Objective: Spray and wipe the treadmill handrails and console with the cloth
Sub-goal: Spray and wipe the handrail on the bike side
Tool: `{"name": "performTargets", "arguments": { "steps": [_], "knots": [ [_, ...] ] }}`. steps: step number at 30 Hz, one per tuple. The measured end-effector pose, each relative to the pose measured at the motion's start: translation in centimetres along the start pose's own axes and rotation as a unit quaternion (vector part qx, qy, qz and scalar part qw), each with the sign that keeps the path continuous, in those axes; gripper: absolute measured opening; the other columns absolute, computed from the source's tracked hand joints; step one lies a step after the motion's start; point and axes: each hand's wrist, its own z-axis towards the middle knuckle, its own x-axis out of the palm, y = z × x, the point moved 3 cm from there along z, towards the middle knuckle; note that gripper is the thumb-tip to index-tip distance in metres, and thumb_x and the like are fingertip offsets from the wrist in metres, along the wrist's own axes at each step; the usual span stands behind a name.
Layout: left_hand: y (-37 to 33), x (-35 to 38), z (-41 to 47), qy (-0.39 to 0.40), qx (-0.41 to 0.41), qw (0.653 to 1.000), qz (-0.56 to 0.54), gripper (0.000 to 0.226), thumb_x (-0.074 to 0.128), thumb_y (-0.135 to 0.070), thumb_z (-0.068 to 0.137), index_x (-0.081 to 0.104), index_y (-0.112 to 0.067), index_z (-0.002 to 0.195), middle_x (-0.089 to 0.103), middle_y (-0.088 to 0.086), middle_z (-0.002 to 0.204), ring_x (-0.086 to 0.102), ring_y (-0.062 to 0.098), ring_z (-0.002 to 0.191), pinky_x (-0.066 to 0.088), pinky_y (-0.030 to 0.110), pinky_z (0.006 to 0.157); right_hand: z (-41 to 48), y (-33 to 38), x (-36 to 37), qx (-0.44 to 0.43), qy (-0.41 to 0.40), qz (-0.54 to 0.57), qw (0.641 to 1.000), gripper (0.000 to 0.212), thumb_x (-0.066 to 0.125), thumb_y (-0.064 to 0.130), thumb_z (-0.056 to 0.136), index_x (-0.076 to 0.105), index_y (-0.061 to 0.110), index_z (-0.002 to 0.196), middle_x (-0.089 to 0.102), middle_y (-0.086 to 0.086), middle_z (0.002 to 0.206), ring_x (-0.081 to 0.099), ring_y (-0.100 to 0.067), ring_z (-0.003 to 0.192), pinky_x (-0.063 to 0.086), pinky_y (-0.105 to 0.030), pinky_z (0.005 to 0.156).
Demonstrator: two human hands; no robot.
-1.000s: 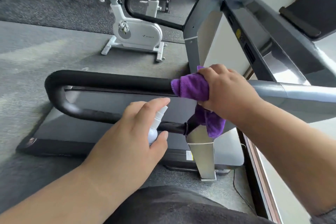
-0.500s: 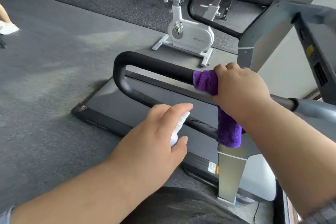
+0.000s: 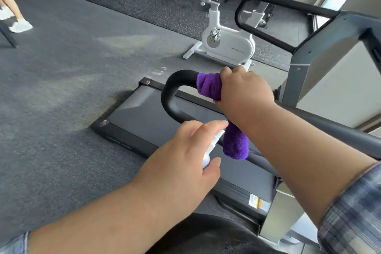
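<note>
The right hand (image 3: 245, 90) is clamped around a purple cloth (image 3: 208, 85) wrapped over the black handrail (image 3: 175, 88), just right of its curved end near the centre of the frame. A loose tail of the cloth hangs down below the wrist, in front of the lower rail. The left hand (image 3: 185, 159), lower centre, has its grip closed around a small white spray bottle (image 3: 212, 146), index finger resting on top of the nozzle, which sits just beside the hanging cloth. The treadmill deck (image 3: 144, 117) lies beneath on the grey floor. A white exercise bike (image 3: 228, 43) stands in the upper centre.
</note>
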Motion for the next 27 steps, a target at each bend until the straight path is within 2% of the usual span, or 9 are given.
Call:
{"name": "performTargets", "arguments": {
  "steps": [8,12,14,16,20,23,25,27],
  "knots": [
    [5.6,-3.6,0.3,0.030,-0.005,0.999,0.009,0.065,0.061,-0.040,0.086,0.021,-0.053,0.135,0.033,-0.024,0.122,0.057,0.009,0.088,0.054,0.037,0.071,4.8,7.4,-0.2,-0.013,-0.011,0.004,1.000,0.043,0.070,0.031,0.084,0.047,0.016,0.118,0.052,-0.010,0.109,0.058,-0.035,0.095,0.036,-0.039,0.063],
    [7.9,-4.4,1.3,0.053,0.010,0.999,0.000,0.062,0.059,-0.040,0.087,0.020,-0.056,0.132,0.030,-0.026,0.121,0.050,0.008,0.093,0.051,0.034,0.074,5.0,7.8,0.2,-0.013,-0.022,0.011,1.000,0.049,0.072,0.041,0.081,0.050,0.019,0.118,0.054,-0.008,0.110,0.057,-0.034,0.092,0.040,-0.038,0.063],
    [8.8,-4.3,1.8,0.072,0.015,0.997,-0.007,0.059,0.056,-0.042,0.086,0.021,-0.055,0.131,0.031,-0.026,0.122,0.051,0.006,0.093,0.050,0.032,0.074,4.3,7.0,0.4,-0.008,-0.030,0.025,0.999,0.061,0.073,0.050,0.076,0.051,0.022,0.125,0.055,-0.007,0.115,0.057,-0.034,0.092,0.048,-0.039,0.067],
    [9.5,-4.1,2.3,0.088,0.027,0.996,-0.011,0.057,0.055,-0.043,0.084,0.024,-0.054,0.130,0.032,-0.026,0.121,0.049,0.005,0.095,0.049,0.030,0.073,3.1,6.2,0.4,-0.001,-0.034,0.028,0.999,0.074,0.077,0.050,0.071,0.048,0.023,0.133,0.053,-0.007,0.123,0.057,-0.036,0.094,0.051,-0.042,0.073],
    [10.2,-3.3,3.0,0.137,0.051,0.989,-0.030,0.055,0.054,-0.044,0.084,0.025,-0.054,0.130,0.034,-0.025,0.123,0.050,0.005,0.098,0.049,0.032,0.077,0.3,3.9,0.1,0.027,-0.011,-0.001,1.000,0.107,0.088,0.051,0.056,0.036,0.026,0.147,0.045,-0.008,0.138,0.055,-0.038,0.102,0.051,-0.050,0.083],
    [10.4,-2.9,3.6,0.155,0.063,0.985,-0.044,0.055,0.054,-0.045,0.084,0.026,-0.055,0.131,0.037,-0.022,0.127,0.053,0.006,0.099,0.048,0.033,0.081,-2.2,1.7,0.2,0.038,0.017,-0.039,0.998,0.126,0.088,0.056,0.053,0.021,0.030,0.156,0.033,-0.010,0.152,0.054,-0.040,0.107,0.050,-0.052,0.089],
    [10.5,-2.6,4.1,0.163,0.074,0.983,-0.050,0.056,0.055,-0.044,0.085,0.026,-0.054,0.131,0.038,-0.022,0.128,0.052,0.005,0.102,0.045,0.029,0.081,-3.3,0.4,0.5,0.056,0.018,-0.049,0.997,0.124,0.089,0.049,0.056,0.021,0.028,0.157,0.035,-0.013,0.153,0.055,-0.042,0.108,0.050,-0.053,0.089],
    [10.4,-2.2,4.3,0.177,0.087,0.979,-0.053,0.057,0.056,-0.044,0.085,0.025,-0.055,0.132,0.037,-0.024,0.127,0.048,0.003,0.104,0.039,0.023,0.080,-3.8,-0.7,0.7,0.089,-0.006,-0.021,0.996,0.102,0.085,0.036,0.067,0.032,0.025,0.154,0.045,-0.013,0.144,0.056,-0.043,0.108,0.048,-0.052,0.092]
  ]
}}
